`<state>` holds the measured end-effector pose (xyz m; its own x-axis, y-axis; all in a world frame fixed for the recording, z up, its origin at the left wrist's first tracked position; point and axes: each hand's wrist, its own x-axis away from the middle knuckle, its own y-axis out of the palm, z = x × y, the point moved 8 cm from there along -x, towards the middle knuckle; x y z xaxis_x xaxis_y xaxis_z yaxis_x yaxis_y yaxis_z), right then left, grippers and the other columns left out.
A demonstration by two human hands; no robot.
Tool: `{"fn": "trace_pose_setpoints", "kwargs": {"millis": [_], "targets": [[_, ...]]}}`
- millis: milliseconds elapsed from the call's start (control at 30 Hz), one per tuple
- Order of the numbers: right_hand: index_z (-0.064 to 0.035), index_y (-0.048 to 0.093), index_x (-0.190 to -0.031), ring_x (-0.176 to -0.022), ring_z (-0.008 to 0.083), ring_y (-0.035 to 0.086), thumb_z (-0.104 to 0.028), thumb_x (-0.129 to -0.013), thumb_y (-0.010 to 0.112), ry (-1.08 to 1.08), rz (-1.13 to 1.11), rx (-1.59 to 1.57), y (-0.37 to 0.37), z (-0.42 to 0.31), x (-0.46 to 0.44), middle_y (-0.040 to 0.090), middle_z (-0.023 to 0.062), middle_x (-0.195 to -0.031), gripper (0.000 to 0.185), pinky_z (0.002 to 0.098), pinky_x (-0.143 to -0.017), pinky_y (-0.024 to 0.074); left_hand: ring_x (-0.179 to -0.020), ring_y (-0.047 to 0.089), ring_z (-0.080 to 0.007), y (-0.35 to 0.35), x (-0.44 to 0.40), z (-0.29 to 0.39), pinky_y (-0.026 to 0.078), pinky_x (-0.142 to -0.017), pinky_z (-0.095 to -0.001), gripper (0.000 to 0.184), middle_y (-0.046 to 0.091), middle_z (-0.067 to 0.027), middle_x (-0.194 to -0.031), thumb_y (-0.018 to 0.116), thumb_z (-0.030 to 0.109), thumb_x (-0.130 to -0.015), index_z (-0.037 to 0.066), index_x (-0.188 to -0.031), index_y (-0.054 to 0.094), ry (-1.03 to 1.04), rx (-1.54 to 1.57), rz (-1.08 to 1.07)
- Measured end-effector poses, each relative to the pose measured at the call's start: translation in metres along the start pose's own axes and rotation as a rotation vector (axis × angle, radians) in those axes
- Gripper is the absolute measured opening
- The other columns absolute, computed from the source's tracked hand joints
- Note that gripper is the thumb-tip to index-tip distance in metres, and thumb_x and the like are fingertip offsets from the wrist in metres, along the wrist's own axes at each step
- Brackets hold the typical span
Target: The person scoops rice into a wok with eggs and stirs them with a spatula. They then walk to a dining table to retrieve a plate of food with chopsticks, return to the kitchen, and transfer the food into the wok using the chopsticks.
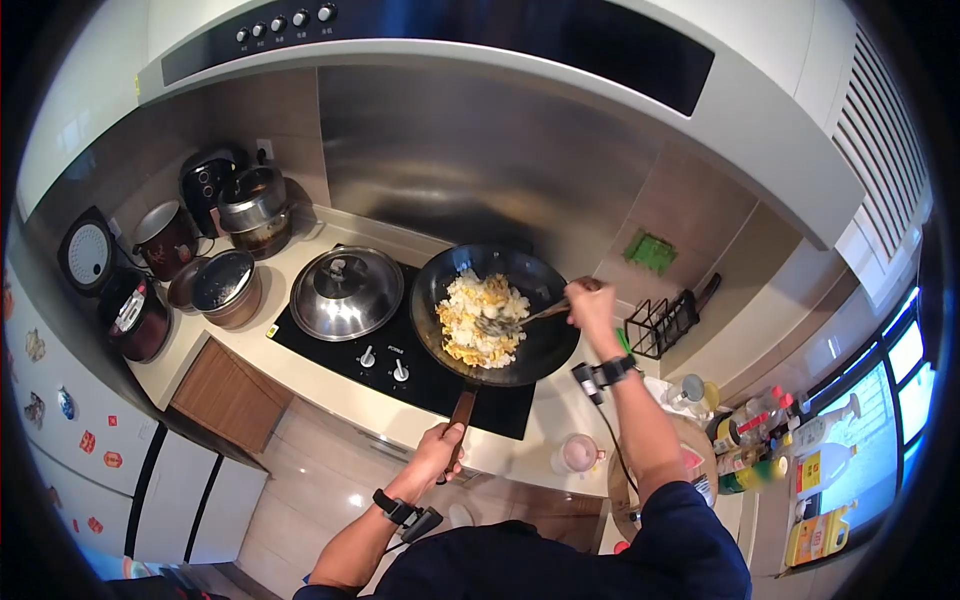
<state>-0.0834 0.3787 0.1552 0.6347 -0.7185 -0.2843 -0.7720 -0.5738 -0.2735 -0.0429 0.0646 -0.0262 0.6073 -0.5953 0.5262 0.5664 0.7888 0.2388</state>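
Observation:
A dark wok [545, 355] sits over the right side of the black cooktop [340, 352]. Inside it lies a heap of white rice mixed with yellow egg [478, 315]. My left hand [437, 450] is closed around the wok's brown wooden handle [461, 408], which points toward me. My right hand [592, 303] grips the handle of a spatula [548, 312], and the spatula's head rests in the rice, partly covered by it. Left of the wok stands a domed steel lid [347, 292] with a knob on top, over the other burner.
Several pots and a rice cooker [133, 315] with its lid up stand on the left counter. A black wire rack [662, 325] is by the right wall. A clear cup [577, 454] stands near the front edge. Bottles [750, 430] crowd the right side; a range hood [430, 55] hangs above.

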Motion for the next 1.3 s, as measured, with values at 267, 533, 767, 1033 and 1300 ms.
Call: {"fn": "trace_pose_setpoints", "kwargs": {"millis": [267, 533, 767, 1033, 1300], "targets": [[0.0037, 0.061, -0.068, -0.038, 0.0136, 0.052, -0.013, -0.077, 0.057, -0.024, 0.017, 0.009, 0.001, -0.041, 0.004, 0.054, 0.0048, -0.051, 0.019, 0.0275, -0.035, 0.0396, -0.045, 0.048, -0.0116, -0.001, 0.003, -0.001, 0.035, -0.033, -0.0253, 0.031, 0.05, -0.004, -0.069, 0.046, 0.034, -0.097, 0.002, -0.098, 0.049, -0.004, 0.023, -0.022], [0.0042, 0.064, -0.074, -0.036, 0.0126, 0.051, -0.012, -0.08, 0.058, 0.046, -0.03, -0.087, 0.03, 0.013, 0.01, 0.056, 0.0063, -0.054, 0.018, 0.0255, -0.032, 0.0377, -0.044, 0.047, -0.0124, -0.001, 0.002, -0.004, 0.036, -0.032, -0.0257, 0.028, 0.051, -0.0045, -0.068, 0.044, 0.03, -0.098, 0.003, -0.1, 0.047, -0.006, 0.008, -0.023], [0.0031, 0.061, -0.066, -0.036, 0.0138, 0.05, -0.011, -0.073, 0.059, -0.008, -0.048, 0.062, 0.016, 0.001, 0.007, 0.054, 0.0046, -0.051, 0.016, 0.0297, -0.036, 0.0385, -0.043, 0.047, -0.0113, -0.004, 0.0, -0.006, 0.035, -0.032, -0.0249, 0.031, 0.05, -0.0036, -0.068, 0.046, 0.034, -0.097, 0.003, -0.095, 0.048, 0.004, 0.003, -0.019], [0.0035, 0.06, -0.063, -0.035, 0.0134, 0.048, -0.012, -0.075, 0.057, 0.002, -0.098, 0.032, -0.016, -0.063, -0.002, 0.054, 0.0051, -0.05, 0.02, 0.0287, -0.035, 0.037, -0.043, 0.047, -0.0124, -0.004, -0.001, -0.004, 0.036, -0.033, -0.0269, 0.027, 0.051, -0.004, -0.065, 0.044, 0.031, -0.098, 0.004, -0.096, 0.047, -0.018, 0.0, -0.029], [0.0024, 0.061, -0.065, -0.038, 0.0104, 0.048, -0.007, -0.075, 0.055, -0.068, -0.024, 0.011, 0.009, -0.028, 0.016, 0.052, 0.0016, -0.05, 0.015, 0.0272, -0.036, 0.0374, -0.042, 0.047, -0.013, -0.005, 0.0, -0.001, 0.036, -0.032, -0.0264, 0.026, 0.051, -0.0047, -0.065, 0.045, 0.031, -0.097, 0.005, -0.097, 0.047, -0.019, -0.019, -0.013]]}}
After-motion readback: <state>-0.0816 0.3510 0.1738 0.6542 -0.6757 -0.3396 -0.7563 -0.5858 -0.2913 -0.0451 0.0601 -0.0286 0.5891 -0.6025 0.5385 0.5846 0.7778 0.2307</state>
